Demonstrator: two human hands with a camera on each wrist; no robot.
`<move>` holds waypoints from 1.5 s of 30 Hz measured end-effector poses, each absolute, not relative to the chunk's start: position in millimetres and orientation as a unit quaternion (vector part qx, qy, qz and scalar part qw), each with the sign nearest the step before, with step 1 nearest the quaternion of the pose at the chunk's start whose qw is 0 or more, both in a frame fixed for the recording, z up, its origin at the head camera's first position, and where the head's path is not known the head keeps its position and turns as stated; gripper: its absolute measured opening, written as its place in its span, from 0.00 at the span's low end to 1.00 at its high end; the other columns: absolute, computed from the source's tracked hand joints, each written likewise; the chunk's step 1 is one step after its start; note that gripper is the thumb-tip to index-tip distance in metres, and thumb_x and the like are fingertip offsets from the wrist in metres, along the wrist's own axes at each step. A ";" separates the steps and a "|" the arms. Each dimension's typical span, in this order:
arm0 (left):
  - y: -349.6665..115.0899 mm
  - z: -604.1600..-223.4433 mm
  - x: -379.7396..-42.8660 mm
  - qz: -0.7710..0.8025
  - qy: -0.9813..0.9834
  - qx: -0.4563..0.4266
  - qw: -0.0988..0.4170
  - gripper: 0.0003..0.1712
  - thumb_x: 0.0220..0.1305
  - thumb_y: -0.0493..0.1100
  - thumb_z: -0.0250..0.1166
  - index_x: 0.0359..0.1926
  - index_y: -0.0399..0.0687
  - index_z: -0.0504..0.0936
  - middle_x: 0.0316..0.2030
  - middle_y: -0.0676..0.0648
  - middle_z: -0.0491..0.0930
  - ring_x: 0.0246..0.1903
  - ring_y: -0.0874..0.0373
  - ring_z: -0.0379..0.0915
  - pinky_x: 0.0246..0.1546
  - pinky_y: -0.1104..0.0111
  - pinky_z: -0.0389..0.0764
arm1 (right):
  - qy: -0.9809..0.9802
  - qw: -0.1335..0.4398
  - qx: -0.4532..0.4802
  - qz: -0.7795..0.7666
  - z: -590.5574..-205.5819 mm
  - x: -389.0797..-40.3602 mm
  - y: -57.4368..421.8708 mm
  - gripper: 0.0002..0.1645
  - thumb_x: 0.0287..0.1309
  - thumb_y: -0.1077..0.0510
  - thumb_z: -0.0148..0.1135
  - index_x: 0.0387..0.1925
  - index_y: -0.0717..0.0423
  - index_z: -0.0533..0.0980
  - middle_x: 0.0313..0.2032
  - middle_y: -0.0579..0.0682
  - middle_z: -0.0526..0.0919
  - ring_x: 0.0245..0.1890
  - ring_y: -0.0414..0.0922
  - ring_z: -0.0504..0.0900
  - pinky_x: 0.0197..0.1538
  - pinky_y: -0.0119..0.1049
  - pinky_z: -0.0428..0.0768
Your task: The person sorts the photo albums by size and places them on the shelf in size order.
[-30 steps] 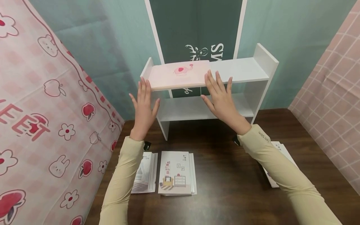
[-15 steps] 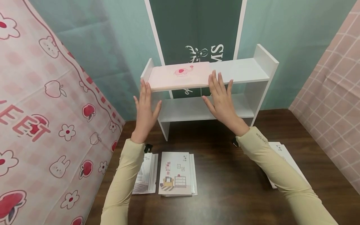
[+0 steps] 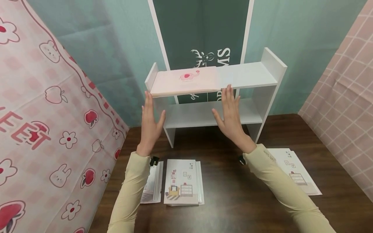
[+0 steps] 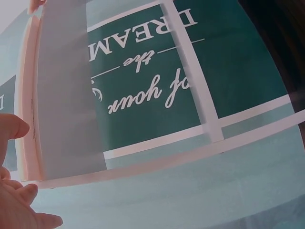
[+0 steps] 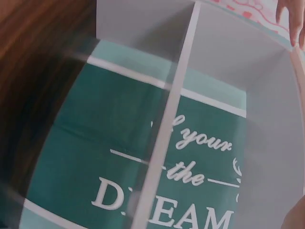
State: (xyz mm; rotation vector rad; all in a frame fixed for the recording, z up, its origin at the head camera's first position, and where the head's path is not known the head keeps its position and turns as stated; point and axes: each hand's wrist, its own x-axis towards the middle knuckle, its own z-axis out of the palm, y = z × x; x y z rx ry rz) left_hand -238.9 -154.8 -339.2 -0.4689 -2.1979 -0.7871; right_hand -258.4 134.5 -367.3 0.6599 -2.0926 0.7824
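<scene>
A pink book [image 3: 172,81] with an elephant on its cover lies flat on the top board of a white two-tier desk shelf [image 3: 253,73], against the left side panel. My left hand [image 3: 150,127] is at the book's front left corner, fingers straight; in the left wrist view its fingertips [image 4: 21,128] are close to the book's edge [image 4: 31,95]. My right hand [image 3: 232,118] is raised before the shelf, fingers extended, their tips near the board's front edge by the book's right end. Whether either hand touches is unclear. Neither holds anything.
On the dark wooden table [image 3: 224,194] lie a stack of white booklets [image 3: 182,181], another stack [image 3: 152,184] partly under the left sleeve, and white booklets [image 3: 300,171] beside the right sleeve. Printed cloths [image 3: 67,139] hang around.
Both hands have drawn back and down from the shelf, the right one also shifting slightly right, off the book's cover. The book appears to stay in place.
</scene>
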 end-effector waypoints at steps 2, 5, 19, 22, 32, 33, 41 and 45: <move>-154.9 -342.5 -237.1 -0.314 -0.853 -0.183 0.375 0.44 0.64 0.44 0.58 0.73 0.48 0.42 0.73 0.48 0.41 0.71 0.57 0.39 0.69 0.52 0.43 | -0.826 0.382 0.257 0.325 -370.7 -253.9 132.0 0.43 0.67 0.46 0.46 0.71 0.60 0.39 0.72 0.57 0.34 0.72 0.53 0.33 0.69 0.56 0.30; -155.0 -347.9 -233.6 -0.328 -0.848 -0.184 0.375 0.44 0.64 0.43 0.59 0.73 0.48 0.43 0.73 0.51 0.41 0.71 0.57 0.40 0.69 0.53 0.44 | -0.825 0.370 0.255 0.343 -374.4 -247.7 128.5 0.43 0.67 0.46 0.47 0.71 0.61 0.40 0.72 0.56 0.33 0.72 0.55 0.34 0.68 0.58 0.34; -153.7 -369.9 -222.7 -0.347 -0.846 -0.190 0.357 0.42 0.63 0.40 0.59 0.72 0.43 0.46 0.72 0.43 0.47 0.70 0.54 0.44 0.68 0.56 0.53 | -0.818 0.350 0.250 0.383 -389.1 -232.9 122.1 0.43 0.66 0.49 0.49 0.72 0.59 0.40 0.73 0.54 0.33 0.72 0.52 0.33 0.70 0.53 0.36; -152.3 -373.4 -221.8 -0.344 -0.846 -0.195 0.358 0.42 0.63 0.41 0.59 0.72 0.41 0.47 0.71 0.43 0.47 0.70 0.53 0.45 0.67 0.56 0.54 | -0.821 0.350 0.245 0.378 -392.8 -232.2 122.0 0.43 0.66 0.45 0.47 0.72 0.59 0.41 0.73 0.54 0.34 0.72 0.54 0.34 0.70 0.54 0.37; -149.4 -385.9 -219.1 -0.345 -0.845 -0.197 0.358 0.41 0.62 0.39 0.61 0.70 0.38 0.50 0.70 0.40 0.51 0.69 0.50 0.48 0.66 0.56 0.57 | -0.828 0.331 0.236 0.386 -399.5 -227.1 122.3 0.47 0.63 0.46 0.53 0.72 0.56 0.40 0.73 0.52 0.35 0.72 0.52 0.35 0.70 0.55 0.39; -149.2 -386.4 -218.8 -0.345 -0.846 -0.196 0.357 0.41 0.62 0.39 0.61 0.70 0.37 0.51 0.70 0.40 0.51 0.69 0.50 0.48 0.65 0.56 0.57 | -0.827 0.330 0.236 0.388 -400.2 -226.9 122.3 0.48 0.62 0.47 0.55 0.72 0.56 0.40 0.73 0.52 0.35 0.72 0.51 0.34 0.70 0.55 0.39; -150.1 -390.0 -216.0 -0.337 -0.854 -0.184 0.351 0.41 0.62 0.40 0.61 0.70 0.38 0.51 0.70 0.41 0.51 0.69 0.52 0.49 0.65 0.55 0.59 | -0.833 0.316 0.228 0.394 -407.6 -226.7 124.0 0.49 0.61 0.51 0.57 0.72 0.54 0.39 0.72 0.57 0.36 0.72 0.52 0.35 0.70 0.55 0.41; -151.1 -392.9 -214.2 -0.340 -0.857 -0.180 0.344 0.41 0.62 0.41 0.61 0.71 0.40 0.50 0.70 0.40 0.52 0.69 0.50 0.50 0.63 0.53 0.61 | -0.836 0.305 0.221 0.398 -412.0 -225.1 124.4 0.49 0.61 0.49 0.57 0.73 0.52 0.39 0.73 0.55 0.35 0.72 0.54 0.36 0.69 0.57 0.42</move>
